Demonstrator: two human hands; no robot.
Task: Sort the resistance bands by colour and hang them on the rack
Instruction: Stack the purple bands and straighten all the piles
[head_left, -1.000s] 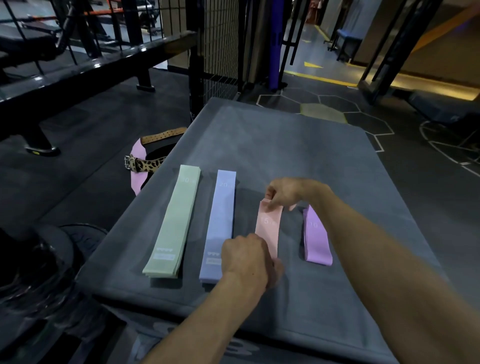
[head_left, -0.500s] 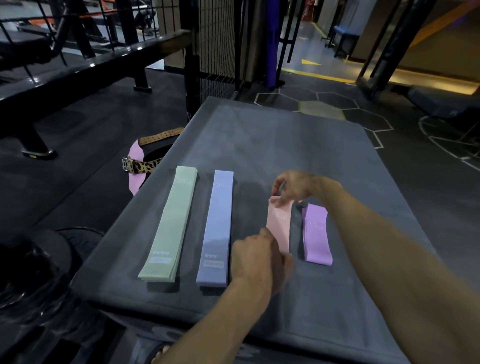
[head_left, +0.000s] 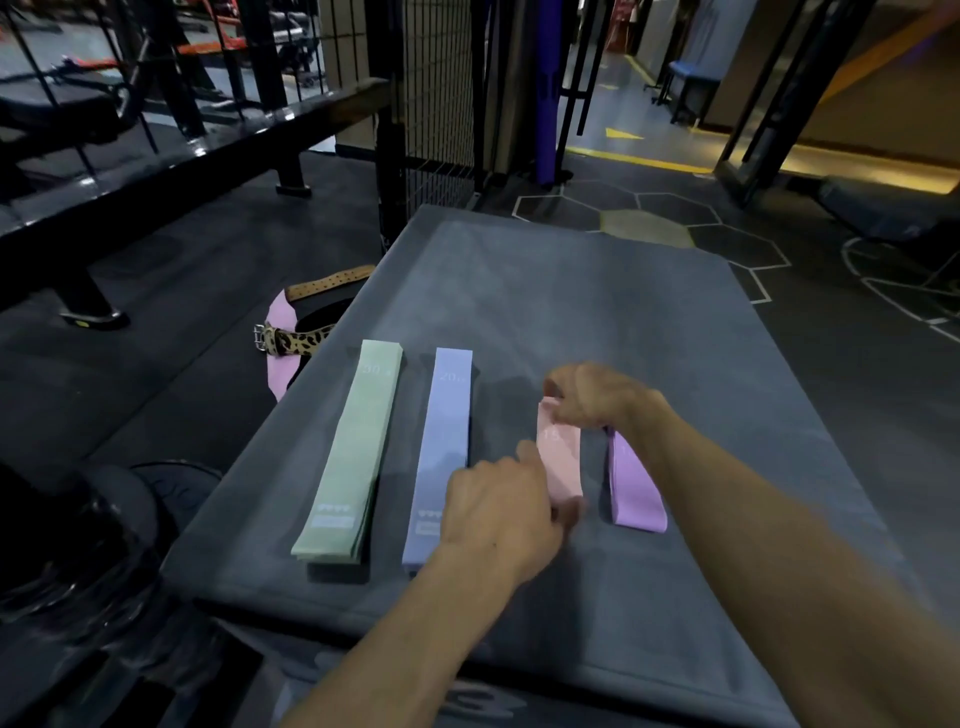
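Four resistance bands lie side by side on a grey padded platform (head_left: 597, 312). From left to right they are a green band (head_left: 353, 452), a blue band (head_left: 447, 441), a pink band (head_left: 560, 460) and a purple band (head_left: 634, 488). My right hand (head_left: 597, 397) pinches the far end of the pink band. My left hand (head_left: 501, 514) grips its near end, covering that end and part of the blue band's near right corner. The pink band lies stretched flat between both hands.
A leopard-print and pink lifting belt (head_left: 291, 338) lies on the floor left of the platform. A black metal rack (head_left: 208, 150) with wire mesh stands behind it. Dark weight plates (head_left: 104, 519) sit at lower left.
Both hands have shifted the pink band a little to the right, widening the gap to the blue band and bringing it closer to the purple one. The green and blue bands stay put.
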